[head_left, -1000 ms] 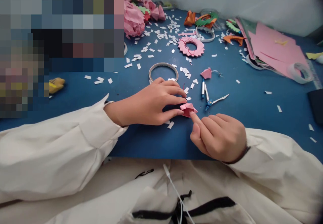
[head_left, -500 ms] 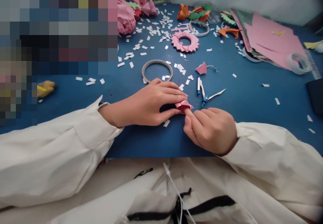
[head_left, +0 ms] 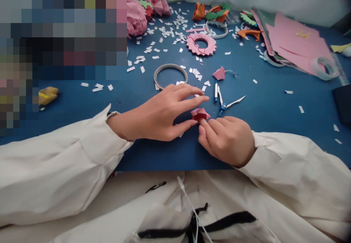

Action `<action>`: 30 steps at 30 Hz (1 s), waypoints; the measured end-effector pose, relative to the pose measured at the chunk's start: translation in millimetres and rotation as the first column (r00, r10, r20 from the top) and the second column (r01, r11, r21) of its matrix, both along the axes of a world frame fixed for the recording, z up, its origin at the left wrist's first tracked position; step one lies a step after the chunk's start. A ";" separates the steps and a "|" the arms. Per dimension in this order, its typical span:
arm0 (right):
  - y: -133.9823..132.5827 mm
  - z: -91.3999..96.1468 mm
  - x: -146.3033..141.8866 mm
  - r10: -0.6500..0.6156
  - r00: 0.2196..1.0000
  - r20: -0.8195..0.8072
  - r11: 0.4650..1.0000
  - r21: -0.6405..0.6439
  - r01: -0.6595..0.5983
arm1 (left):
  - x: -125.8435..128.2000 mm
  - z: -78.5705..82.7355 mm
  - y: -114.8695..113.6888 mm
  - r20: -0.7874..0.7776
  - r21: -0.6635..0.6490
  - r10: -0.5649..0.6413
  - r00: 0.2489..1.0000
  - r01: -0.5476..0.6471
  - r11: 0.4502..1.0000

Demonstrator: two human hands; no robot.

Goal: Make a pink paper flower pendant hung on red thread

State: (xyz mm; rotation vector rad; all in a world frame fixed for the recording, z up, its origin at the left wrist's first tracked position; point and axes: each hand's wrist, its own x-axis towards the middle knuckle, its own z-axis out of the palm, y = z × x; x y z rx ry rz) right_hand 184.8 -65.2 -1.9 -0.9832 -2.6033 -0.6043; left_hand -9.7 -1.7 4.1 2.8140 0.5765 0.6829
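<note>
A small pink folded paper piece [head_left: 202, 113] with a hollow front sits low over the blue table, between my two hands. The index finger of my right hand [head_left: 229, 139] reaches into its opening, while the other fingers are curled in. My left hand [head_left: 167, 113] is open, its fingers spread above the piece and its thumb tip close to the piece's left edge; whether the thumb touches it I cannot tell. Beyond my right hand lies a drawing compass [head_left: 223, 107] with its legs apart. Behind the compass is another pink folded paper piece [head_left: 219, 73] with a clear string.
A tape roll [head_left: 156, 75] lies beyond my left hand. Farther back are a pink paper ring [head_left: 201, 45], a white ring [head_left: 216, 29] and scattered white paper bits [head_left: 175, 34]. Pink paper sheets [head_left: 298, 42] and a tape roll [head_left: 325, 68] are at right. A yellow object [head_left: 48, 96] lies at left.
My left fingers have lifted off the pink folded paper piece and spread apart. My right index finger stays inside the piece, with the right hand nearly still.
</note>
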 end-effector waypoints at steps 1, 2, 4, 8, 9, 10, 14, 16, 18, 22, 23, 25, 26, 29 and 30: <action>-0.1 0.2 -0.2 -0.005 1.000 -0.004 1.000 -0.005 0.005 | -0.6 2.9 -3.4 0.051 0.076 0.002 0.999 -0.006 0.997; -0.1 0.4 -0.5 -0.009 1.000 -0.008 1.000 -0.010 0.009 | -1.0 5.4 -7.4 0.080 0.155 -0.006 0.997 -0.007 0.988; 0.0 0.8 -1.2 -0.010 1.000 -0.014 1.000 -0.016 0.010 | -0.9 8.5 -16.2 0.050 0.303 -0.054 0.997 0.037 0.952; 0.2 -0.1 -1.9 0.004 1.000 -0.008 1.000 -0.001 -0.004 | 2.7 3.8 -29.2 -0.190 0.397 0.012 0.982 0.065 0.916; 0.2 -0.8 -1.7 0.003 1.000 -0.007 1.000 -0.002 -0.003 | 3.7 1.5 -30.6 -0.214 0.406 0.044 0.976 0.048 0.912; 0.1 -1.4 -1.5 -0.001 1.000 -0.006 1.000 -0.005 0.000 | 4.5 -0.6 -31.3 -0.227 0.411 0.073 0.971 0.028 0.911; -0.4 -3.0 -0.3 0.000 1.000 0.002 1.000 -0.008 0.000 | 6.2 -3.1 -32.8 -0.279 0.428 0.147 0.949 -0.015 0.904; -0.8 -3.0 -0.1 0.006 1.000 0.007 1.000 -0.004 -0.006 | 6.8 -1.0 -34.5 -0.304 0.465 0.175 0.937 -0.015 0.885; -1.1 -2.8 -0.1 0.007 1.000 0.005 1.000 0.003 -0.007 | 7.8 1.4 -36.6 -0.327 0.493 0.199 0.924 -0.013 0.870; -1.6 -2.4 -0.6 0.003 1.000 0.007 1.000 0.011 -0.003 | 9.2 3.2 -39.1 -0.350 0.469 0.210 0.913 -0.023 0.883; -1.6 -2.3 -0.8 0.003 1.000 0.007 1.000 0.011 -0.003 | 9.3 3.0 -39.4 -0.354 0.448 0.203 0.913 -0.025 0.894; -1.7 -2.2 -1.0 0.001 1.000 0.002 1.000 0.005 -0.001 | 9.2 2.7 -39.6 -0.358 0.408 0.195 0.913 -0.034 0.912; -1.7 -2.2 -1.1 0.002 1.000 -0.001 1.000 0.001 -0.002 | 9.1 2.6 -39.6 -0.358 0.393 0.192 0.914 -0.039 0.919; -1.3 -2.1 -1.2 0.001 1.000 -0.004 1.000 -0.013 -0.001 | 9.3 2.4 -39.6 -0.343 0.375 0.196 0.919 -0.057 0.925; -0.9 -2.0 -1.1 -0.001 1.000 -0.005 1.000 -0.023 0.000 | 9.5 2.4 -39.5 -0.337 0.373 0.197 0.921 -0.062 0.926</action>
